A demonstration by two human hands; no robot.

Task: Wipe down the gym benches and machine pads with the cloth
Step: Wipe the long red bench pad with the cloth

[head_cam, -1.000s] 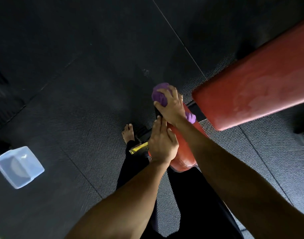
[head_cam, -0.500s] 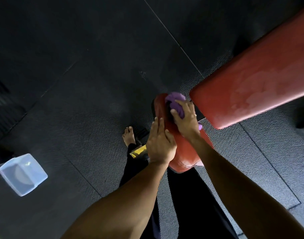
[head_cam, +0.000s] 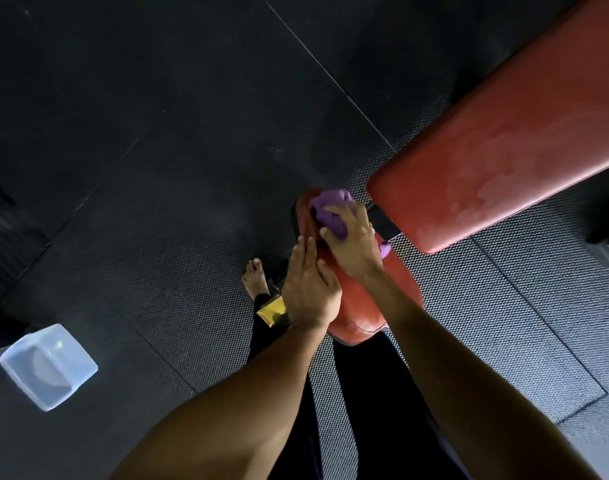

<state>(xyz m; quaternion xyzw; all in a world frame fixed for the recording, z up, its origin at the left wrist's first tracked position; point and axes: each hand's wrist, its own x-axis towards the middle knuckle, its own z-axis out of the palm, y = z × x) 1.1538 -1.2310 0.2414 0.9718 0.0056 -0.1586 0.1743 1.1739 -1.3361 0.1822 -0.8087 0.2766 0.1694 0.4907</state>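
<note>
Just right of the frame's centre, the right hand grips the bunched purple cloth and presses it onto the far end of the small red seat pad. The left hand lies flat, fingers straight, against the pad's left edge, bracing it. To wipe well, I judge the cloth should spread flatter and run the pad's full length in firm, overlapping strokes, before covering the streaked long bench at upper right.
</note>
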